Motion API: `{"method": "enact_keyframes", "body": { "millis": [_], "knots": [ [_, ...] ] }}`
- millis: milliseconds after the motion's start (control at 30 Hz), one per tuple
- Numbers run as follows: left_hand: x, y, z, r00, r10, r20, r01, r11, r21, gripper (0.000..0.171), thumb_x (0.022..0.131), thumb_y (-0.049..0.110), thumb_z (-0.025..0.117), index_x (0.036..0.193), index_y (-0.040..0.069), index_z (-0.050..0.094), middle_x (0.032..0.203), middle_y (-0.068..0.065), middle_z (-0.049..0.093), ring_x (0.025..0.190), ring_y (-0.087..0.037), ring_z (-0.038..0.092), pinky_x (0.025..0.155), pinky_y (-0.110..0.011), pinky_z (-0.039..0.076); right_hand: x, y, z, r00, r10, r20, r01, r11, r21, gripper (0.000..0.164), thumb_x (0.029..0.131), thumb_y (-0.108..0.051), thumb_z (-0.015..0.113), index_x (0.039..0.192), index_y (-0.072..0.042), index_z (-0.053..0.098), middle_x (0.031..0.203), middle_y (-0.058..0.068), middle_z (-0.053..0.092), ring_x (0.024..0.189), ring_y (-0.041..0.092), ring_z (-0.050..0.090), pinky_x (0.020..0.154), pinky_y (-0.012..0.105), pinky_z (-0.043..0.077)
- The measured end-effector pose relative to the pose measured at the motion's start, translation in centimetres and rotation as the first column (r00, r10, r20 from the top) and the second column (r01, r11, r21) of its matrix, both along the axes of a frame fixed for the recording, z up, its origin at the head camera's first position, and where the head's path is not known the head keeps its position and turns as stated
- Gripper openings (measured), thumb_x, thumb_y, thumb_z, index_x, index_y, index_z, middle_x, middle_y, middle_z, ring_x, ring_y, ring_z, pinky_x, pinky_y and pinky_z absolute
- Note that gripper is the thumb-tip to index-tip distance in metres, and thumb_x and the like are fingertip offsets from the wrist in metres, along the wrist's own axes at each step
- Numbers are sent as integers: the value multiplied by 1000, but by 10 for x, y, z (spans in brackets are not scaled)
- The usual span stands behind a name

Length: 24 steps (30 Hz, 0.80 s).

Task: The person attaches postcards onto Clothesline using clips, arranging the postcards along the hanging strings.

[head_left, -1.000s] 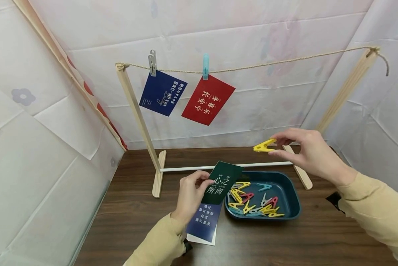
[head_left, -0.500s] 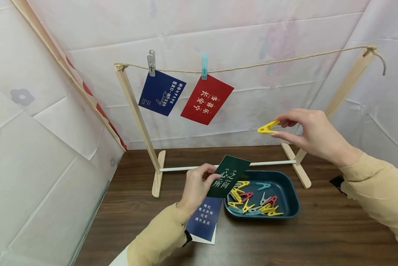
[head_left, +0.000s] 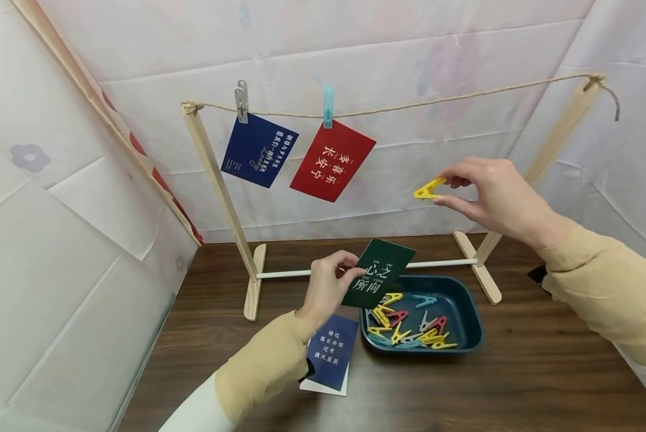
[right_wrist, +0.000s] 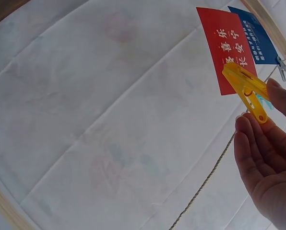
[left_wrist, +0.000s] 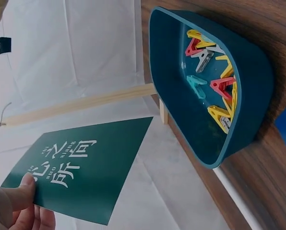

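Observation:
Between thumb and fingers, my left hand [head_left: 328,285] pinches a green card [head_left: 379,273] with white characters by its left edge, over the near-left rim of the tray. Up and to the right, my right hand [head_left: 495,198] holds a yellow clothespin [head_left: 427,189] by its two handles, below the rope and in the air. In the right wrist view the clothespin [right_wrist: 246,88] points away from the fingers. On the rope [head_left: 452,102] hang a blue card [head_left: 259,150], under a grey clothespin [head_left: 241,101], and a red card [head_left: 333,162], under a light blue clothespin [head_left: 328,107].
A dark blue tray [head_left: 471,306] with several yellow, red, grey and teal clothespins stands on the wooden table [head_left: 409,390]. Left of it lie a blue card [head_left: 331,354] and a white one [head_left: 323,388] beneath. Wooden posts [head_left: 215,180] carry the rope, with a white bar [head_left: 285,274] low between them.
My left hand has carried the green card up and to the right, uncovering more of the blue card on the table. My right hand has risen with the yellow clothespin.

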<state>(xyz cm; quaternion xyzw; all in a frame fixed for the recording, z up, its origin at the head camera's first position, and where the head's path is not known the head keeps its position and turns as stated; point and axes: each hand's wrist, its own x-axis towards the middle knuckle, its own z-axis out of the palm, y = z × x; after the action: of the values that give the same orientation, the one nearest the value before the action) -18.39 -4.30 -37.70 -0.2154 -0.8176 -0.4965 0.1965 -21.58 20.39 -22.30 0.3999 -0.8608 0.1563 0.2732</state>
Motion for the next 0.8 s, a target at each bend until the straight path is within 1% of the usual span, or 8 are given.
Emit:
{"method": "enact_keyframes", "body": {
  "millis": [133, 233, 367, 567, 800],
  "knots": [
    [-10, 3, 2, 1000, -7, 26, 7, 1000, 18, 9, 76, 7, 69, 82, 4, 63, 74, -3, 62, 64, -9, 56, 58, -20, 47, -4, -3, 5, 1000, -15, 2, 15, 1000, 16, 30, 66, -4, 76, 91, 3, 62, 79, 12, 61, 70, 22, 55, 62, 39, 46],
    [-16, 5, 3, 999, 1, 40, -2, 999, 35, 9, 76, 7, 69, 81, 4, 63, 74, -3, 62, 64, -9, 56, 60, -20, 47, -6, -4, 8, 1000, -23, 4, 23, 1000, 21, 29, 67, -4, 75, 91, 3, 62, 80, 13, 61, 70, 23, 55, 63, 39, 46],
    [-24, 8, 6, 999, 8, 48, -10, 999, 38, 9, 75, 7, 69, 81, 4, 63, 75, -3, 61, 64, -9, 55, 60, -20, 47, -9, -6, 12, 999, -36, 8, 35, 999, 31, 27, 68, -4, 75, 91, 3, 62, 80, 13, 61, 71, 24, 55, 64, 39, 47],
    [-34, 15, 13, 999, 14, 35, -15, 1000, 21, 10, 76, 7, 69, 82, 3, 64, 75, -5, 61, 64, -10, 55, 60, -19, 46, -15, -10, 16, 999, -54, 3, 53, 997, 53, 28, 68, -4, 75, 92, 3, 61, 81, 13, 59, 72, 25, 55, 66, 40, 46],
    [-41, 22, 23, 999, 7, 48, -6, 1000, -25, 9, 78, 9, 67, 83, 3, 62, 77, -5, 61, 67, -11, 54, 61, -18, 45, -23, -13, 20, 997, -80, 10, 79, 994, 79, 26, 71, -3, 73, 92, 5, 60, 82, 15, 58, 74, 28, 55, 67, 41, 45]
  ]
}}
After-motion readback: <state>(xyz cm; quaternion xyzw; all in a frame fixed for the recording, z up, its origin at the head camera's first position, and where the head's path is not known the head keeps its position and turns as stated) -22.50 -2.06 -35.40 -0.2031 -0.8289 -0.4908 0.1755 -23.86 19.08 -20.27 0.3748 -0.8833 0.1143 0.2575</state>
